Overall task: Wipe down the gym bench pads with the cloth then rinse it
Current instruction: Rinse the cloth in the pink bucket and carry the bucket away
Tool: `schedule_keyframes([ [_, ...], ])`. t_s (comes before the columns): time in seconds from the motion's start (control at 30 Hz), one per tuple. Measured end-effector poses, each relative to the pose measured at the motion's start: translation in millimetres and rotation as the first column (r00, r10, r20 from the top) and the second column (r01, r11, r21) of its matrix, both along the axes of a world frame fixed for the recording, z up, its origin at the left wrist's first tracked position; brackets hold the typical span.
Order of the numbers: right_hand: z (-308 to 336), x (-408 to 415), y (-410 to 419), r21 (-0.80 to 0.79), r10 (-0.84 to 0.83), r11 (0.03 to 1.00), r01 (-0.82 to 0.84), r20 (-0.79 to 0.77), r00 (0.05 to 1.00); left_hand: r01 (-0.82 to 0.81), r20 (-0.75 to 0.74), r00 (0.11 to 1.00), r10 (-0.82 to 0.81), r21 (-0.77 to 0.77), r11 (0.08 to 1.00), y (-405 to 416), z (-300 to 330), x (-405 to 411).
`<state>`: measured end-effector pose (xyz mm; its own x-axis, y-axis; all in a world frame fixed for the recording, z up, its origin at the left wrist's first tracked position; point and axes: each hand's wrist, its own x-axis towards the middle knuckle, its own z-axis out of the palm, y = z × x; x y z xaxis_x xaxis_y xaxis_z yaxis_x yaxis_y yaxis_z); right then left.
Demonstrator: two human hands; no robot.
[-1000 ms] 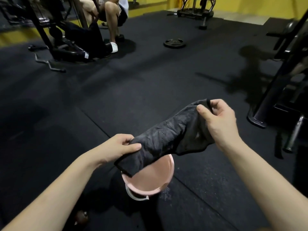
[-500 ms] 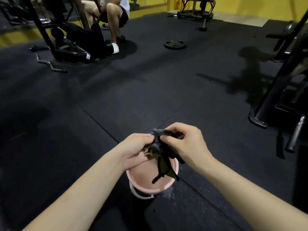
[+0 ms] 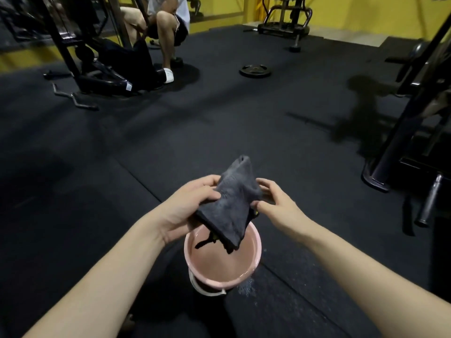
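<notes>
A dark grey cloth [image 3: 233, 203] hangs bunched over a pink bucket [image 3: 253, 269] that stands on the black rubber floor. My left hand [image 3: 188, 206] grips the cloth's left side, thumb on top. My right hand [image 3: 275, 206] holds its right edge with fingers curled behind it. The cloth's lower corner dangles inside the bucket's rim, over murky water. One pointed end of the cloth sticks up above both hands. No bench pad shows close by.
A person [image 3: 166, 25] sits at a weight machine [image 3: 80, 50] at the far left. A curl bar [image 3: 73, 98] and a weight plate [image 3: 255, 70] lie on the floor. A black machine frame [image 3: 400, 132] stands at the right. Splashed droplets [image 3: 246, 287] mark the floor beside the bucket.
The cloth was stretched wide between my hands, then squeezed into a tight bunch over the bucket. Now it is folded thicker, with one end poking up, and my hands are close together.
</notes>
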<state>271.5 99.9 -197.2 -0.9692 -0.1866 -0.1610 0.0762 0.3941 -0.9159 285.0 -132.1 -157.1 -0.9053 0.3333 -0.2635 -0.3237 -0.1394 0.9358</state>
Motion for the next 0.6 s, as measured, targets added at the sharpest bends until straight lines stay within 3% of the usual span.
schedule_keyframes([
  [0.17, 0.1, -5.2, 6.6, -0.340, 0.142, 0.939, -0.058, 0.226, 0.964, -0.023, -0.015, 1.000, 0.026, 0.174, 0.984, -14.4, 8.2, 0.3],
  [0.23, 0.5, -1.4, 5.3, -0.464, 0.213, 0.886, -0.007, 0.393, 0.895, -0.059, 0.001, 0.998, 0.060, 0.234, 0.970, -13.1, 10.3, 1.9],
  [0.33, 2.6, 3.3, -4.1, -0.577, 0.257, 0.810, 0.106, 0.512, 0.819, -0.114, 0.054, 0.993, 0.101, 0.370, 0.922, -5.7, 13.9, 3.4],
  [0.5, 20.1, 5.0, -19.9, -0.740, 0.184, 0.598, 0.309, 0.502, 0.845, -0.186, 0.126, 0.981, 0.144, 0.448, 0.874, 1.7, 15.9, 1.8],
  [0.6, 7.8, -5.2, -19.8, -0.709, 0.011, 0.622, 0.331, 0.430, 0.903, -0.258, 0.086, 0.966, 0.243, 0.289, 0.922, 5.8, 12.3, -0.6],
])
